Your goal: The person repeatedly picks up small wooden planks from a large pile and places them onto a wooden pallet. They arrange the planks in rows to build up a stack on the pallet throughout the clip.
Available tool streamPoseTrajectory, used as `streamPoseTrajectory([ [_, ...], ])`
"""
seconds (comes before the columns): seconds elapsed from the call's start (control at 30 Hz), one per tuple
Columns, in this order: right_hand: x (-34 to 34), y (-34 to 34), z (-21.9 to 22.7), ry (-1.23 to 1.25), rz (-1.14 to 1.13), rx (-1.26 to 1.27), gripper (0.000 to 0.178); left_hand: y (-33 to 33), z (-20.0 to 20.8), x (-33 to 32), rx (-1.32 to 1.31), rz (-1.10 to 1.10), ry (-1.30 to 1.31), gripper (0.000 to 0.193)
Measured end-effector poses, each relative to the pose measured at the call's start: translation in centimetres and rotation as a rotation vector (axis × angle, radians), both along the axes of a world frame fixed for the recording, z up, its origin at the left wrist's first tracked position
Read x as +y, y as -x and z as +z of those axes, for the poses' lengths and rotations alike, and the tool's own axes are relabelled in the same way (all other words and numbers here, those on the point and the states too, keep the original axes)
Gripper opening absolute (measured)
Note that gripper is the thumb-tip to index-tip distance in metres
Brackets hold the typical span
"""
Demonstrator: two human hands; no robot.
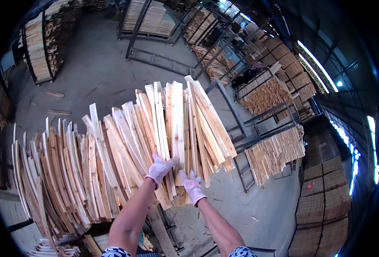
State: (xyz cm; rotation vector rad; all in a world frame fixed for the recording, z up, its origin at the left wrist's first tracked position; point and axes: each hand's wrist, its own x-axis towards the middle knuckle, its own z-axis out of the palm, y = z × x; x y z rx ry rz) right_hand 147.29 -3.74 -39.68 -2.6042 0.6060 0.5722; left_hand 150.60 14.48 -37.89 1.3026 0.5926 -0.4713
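Observation:
A wide row of long, pale wooden strips [125,141] lies side by side in front of me, their ends uneven. My left hand [158,170], in a light knitted glove, rests on the strips near their close ends, thumb spread to the right. Slightly nearer and to the right, my right hand [192,187] wears a matching glove. Its fingers are apart and touch the lower ends of the strips beside a broad knotty board [178,124]. To the right, several strips [213,124] fan out at a slant. The undersides of both hands are hidden.
A dark metal rack frame [164,62] stands on the concrete floor beyond the strips. A rack of strips [275,152] is to the right, with tied bundles [322,197] farther right. A tall loaded rack [39,47] stands far left. Loose wood scraps [59,112] lie on the floor.

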Motion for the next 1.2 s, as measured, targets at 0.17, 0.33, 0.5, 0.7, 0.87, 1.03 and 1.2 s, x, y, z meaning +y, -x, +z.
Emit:
streamPoseTrajectory([
  [0.17, 3.8, 4.5, 4.6, -0.133, 0.119, 0.086, 0.085, 4.1, 0.3, 4.2, -0.26, -0.019, -0.029, 0.088],
  [0.33, 3.7, 5.0, 2.8, -0.76, -0.115, -0.118, 0.081, 7.2, 0.1, 5.1, -0.085, 0.008, 0.179, 0.09],
  [0.5, 6.1, 5.2, 1.1, -0.194, -0.185, -0.237, 0.099, 8.3, -2.3, 4.1, -0.19, 0.127, 0.55, 0.078],
  [0.7, 7.9, 10.5, 5.4, -0.454, -0.097, -0.161, 0.096, 12.5, 0.4, 6.4, -0.087, 0.052, 0.359, 0.083],
  [0.87, 4.7, 17.7, 7.0, -1.105, -0.169, -0.053, 0.078, 21.6, 3.6, 9.8, 0.022, 0.024, 0.557, 0.085],
  [1.03, 6.5, 17.4, 6.4, -1.432, -0.517, 0.04, 0.086, 23.0, 5.0, 8.4, 0.071, -0.115, 0.589, 0.098],
  [1.2, 6.8, 18.5, 8.1, -1.27, -0.478, -0.048, 0.08, 24.2, 7.5, 9.0, -0.01, -0.159, 0.521, 0.117],
])
